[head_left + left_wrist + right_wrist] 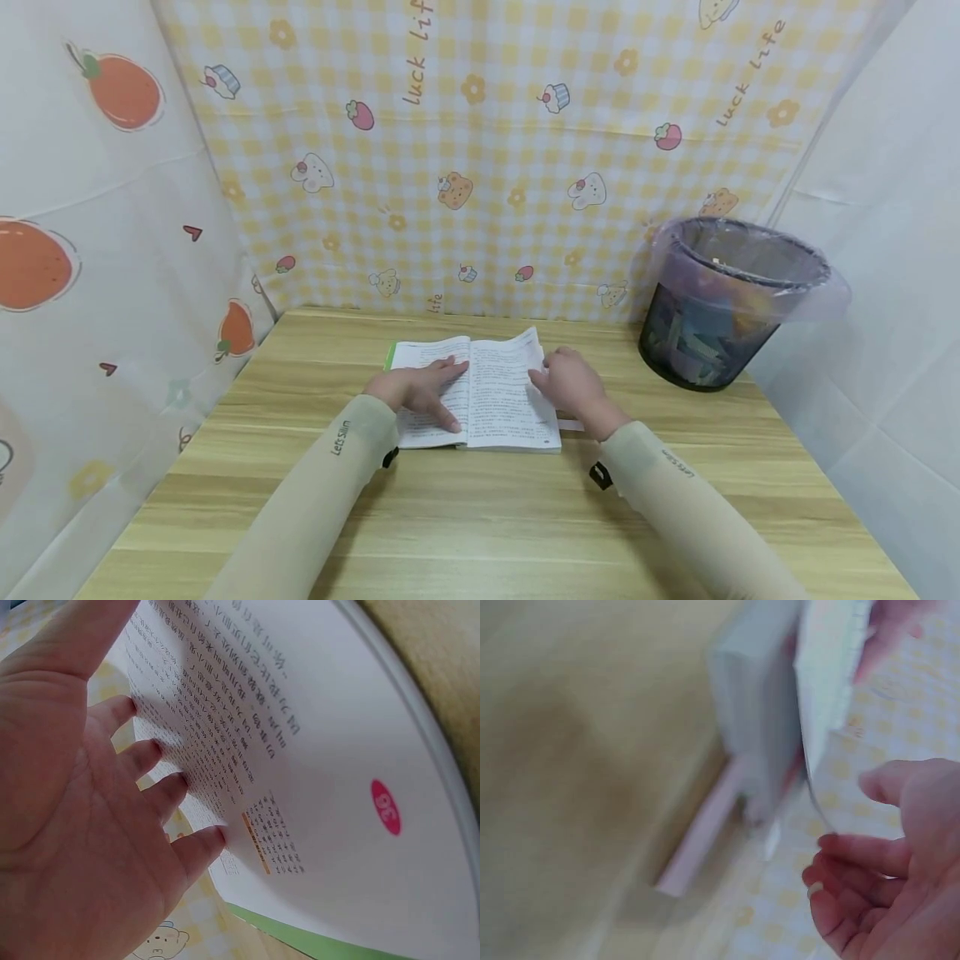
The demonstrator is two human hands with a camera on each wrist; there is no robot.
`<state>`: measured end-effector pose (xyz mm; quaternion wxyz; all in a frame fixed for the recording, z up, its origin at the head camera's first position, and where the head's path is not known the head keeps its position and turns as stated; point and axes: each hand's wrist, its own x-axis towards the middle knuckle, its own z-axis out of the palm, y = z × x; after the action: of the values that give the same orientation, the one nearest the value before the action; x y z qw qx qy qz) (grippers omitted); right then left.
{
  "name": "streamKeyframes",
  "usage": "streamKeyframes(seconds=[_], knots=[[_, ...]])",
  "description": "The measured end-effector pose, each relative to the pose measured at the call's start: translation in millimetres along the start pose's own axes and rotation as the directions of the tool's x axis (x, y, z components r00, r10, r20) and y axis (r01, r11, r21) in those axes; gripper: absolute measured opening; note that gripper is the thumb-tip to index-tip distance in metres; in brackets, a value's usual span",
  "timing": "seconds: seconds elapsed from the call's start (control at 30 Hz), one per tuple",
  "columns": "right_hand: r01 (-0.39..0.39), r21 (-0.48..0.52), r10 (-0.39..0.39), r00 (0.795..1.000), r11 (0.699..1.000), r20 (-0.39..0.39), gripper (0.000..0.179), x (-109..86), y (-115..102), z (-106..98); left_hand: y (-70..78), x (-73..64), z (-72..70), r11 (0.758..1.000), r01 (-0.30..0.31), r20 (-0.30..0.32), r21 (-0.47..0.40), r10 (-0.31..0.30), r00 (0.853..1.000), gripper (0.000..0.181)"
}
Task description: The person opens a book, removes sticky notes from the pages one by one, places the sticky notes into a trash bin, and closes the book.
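An open book with printed pages lies on the table, its green cover edge showing at the left. My left hand rests on the left page with its fingers spread; in the left wrist view its fingertips touch the print, and a page number 36 shows in a pink oval. At the right page's outer edge is my right hand. The right wrist view, partly blurred, has the index fingertip touching the edge of a raised page, with the thumb held apart. A pale strip sticks out from the book's right side.
A dark bin with a translucent purple liner stands at the table's back right. Behind the wooden table hangs a yellow checked cloth. White curtains or walls border both sides.
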<state>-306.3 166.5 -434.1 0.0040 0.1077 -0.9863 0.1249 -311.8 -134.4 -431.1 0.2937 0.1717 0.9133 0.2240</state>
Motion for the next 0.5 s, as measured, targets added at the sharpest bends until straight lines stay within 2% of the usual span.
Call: streamKeyframes(seconds=[0.1, 0.17, 0.23, 0.27, 0.33, 0.37, 0.4, 0.43, 0.47, 0.5], knots=[[-0.005, 0.201, 0.013, 0.999, 0.980, -0.034, 0.048, 1.3, -2.9, -8.8, -0.6, 0.4, 0.3, 1.000, 0.000, 0.000, -0.005, 0.000, 1.000, 0.130], [-0.015, 0.361, 0.028, 0.999, 0.932, -0.033, 0.048, 2.4, -4.1, -13.8, -1.0, 0.8, 0.5, 1.000, 0.001, -0.002, -0.003, -0.001, 1.000, 0.129], [-0.039, 0.545, 0.048, 0.999, 0.837, -0.003, 0.048, 4.1, -5.2, -16.0, -1.3, 0.8, 0.8, 1.000, 0.002, -0.002, 0.000, -0.002, 1.000, 0.129], [-0.045, 0.633, 0.044, 0.999, 0.773, 0.018, 0.048, 5.1, -5.4, -16.3, -1.2, 0.8, 0.9, 1.000, 0.002, -0.001, 0.000, -0.002, 1.000, 0.129], [-0.070, 0.782, 0.027, 0.997, 0.619, 0.068, 0.049, 6.6, -5.6, -14.4, -0.8, 0.0, 0.9, 1.000, 0.001, 0.002, -0.005, -0.001, 1.000, 0.128], [-0.081, 0.826, 0.015, 0.996, 0.557, 0.088, 0.048, 7.8, -5.6, -11.5, -0.4, -0.6, 0.8, 1.000, 0.001, 0.003, -0.009, -0.001, 1.000, 0.128], [-0.094, 0.852, 0.005, 0.994, 0.515, 0.106, 0.046, 8.1, -5.8, -8.3, -0.1, -1.3, 0.6, 1.000, 0.001, 0.004, -0.013, -0.001, 1.000, 0.128], [-0.094, 0.856, -0.008, 0.993, 0.509, 0.114, 0.046, 7.9, -6.1, -4.6, 0.2, -1.9, 0.5, 1.000, 0.000, 0.004, -0.018, 0.000, 1.000, 0.128], [-0.094, 0.847, -0.016, 0.993, 0.523, 0.120, 0.045, 7.1, -6.3, -0.4, 0.6, -2.6, 0.5, 1.000, 0.000, 0.005, -0.022, 0.001, 1.000, 0.128], [-0.086, 0.830, -0.029, 0.992, 0.551, 0.122, 0.044, 6.0, -7.1, 4.7, 0.9, -3.1, 0.3, 1.000, 0.000, 0.005, -0.026, 0.001, 1.000, 0.128]])
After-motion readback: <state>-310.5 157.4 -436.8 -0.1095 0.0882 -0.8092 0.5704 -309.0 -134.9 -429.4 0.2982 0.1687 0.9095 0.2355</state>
